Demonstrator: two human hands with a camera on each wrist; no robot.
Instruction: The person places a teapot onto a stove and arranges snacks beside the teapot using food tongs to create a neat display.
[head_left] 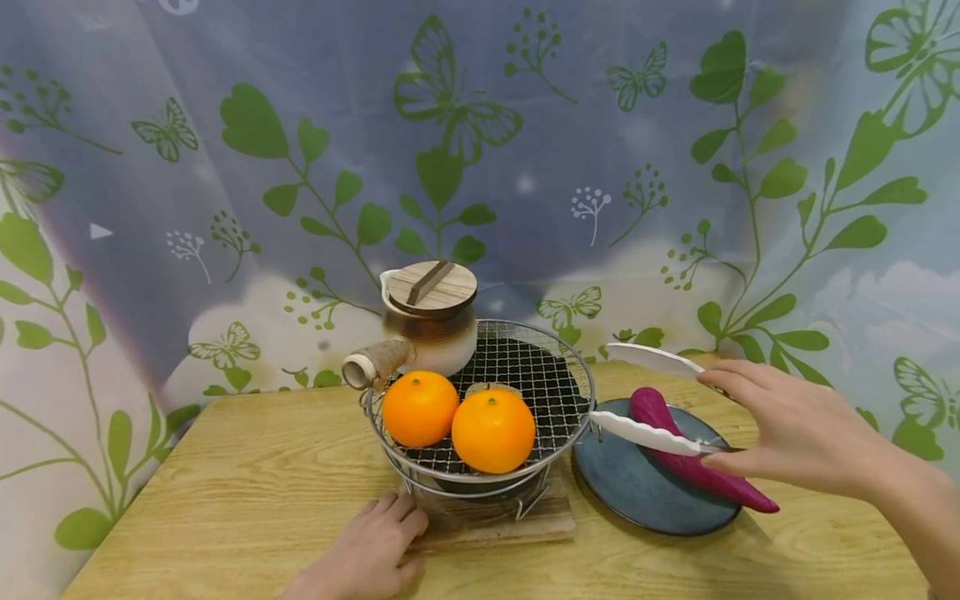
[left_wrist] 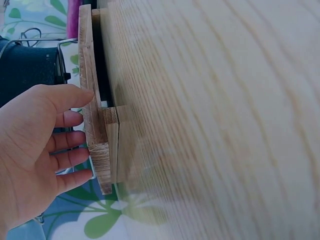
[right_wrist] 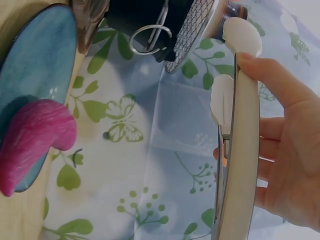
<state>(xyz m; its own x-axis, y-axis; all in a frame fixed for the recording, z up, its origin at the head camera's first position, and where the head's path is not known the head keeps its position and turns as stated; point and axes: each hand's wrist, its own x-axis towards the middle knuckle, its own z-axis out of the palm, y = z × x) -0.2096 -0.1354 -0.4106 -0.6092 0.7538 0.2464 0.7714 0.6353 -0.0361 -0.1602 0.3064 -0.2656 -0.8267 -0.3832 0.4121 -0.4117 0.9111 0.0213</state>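
My right hand (head_left: pixel 795 425) holds white-tipped tongs (right_wrist: pixel 242 145), thumb on one arm and fingers on the other, their arms spread wide. Below the tongs lies a purple sweet potato (head_left: pixel 716 483) on a blue-grey plate (head_left: pixel 622 492), its thin end reaching past the rim. My left hand (head_left: pixel 367 542) touches the near left corner of a wooden board (left_wrist: pixel 90 120), with loosely bent fingers. On that board stands a small grill with a round wire mesh (head_left: pixel 555 375). Two oranges (head_left: pixel 420 408) sit side by side at the front of the mesh.
A brown-and-white teapot (head_left: pixel 442 342) with a wooden lid and a side handle stands at the mesh's back left. Something round and pale shows partly behind the oranges. The wooden table (head_left: pixel 247 475) ends at a patterned cloth backdrop (head_left: pixel 322 167).
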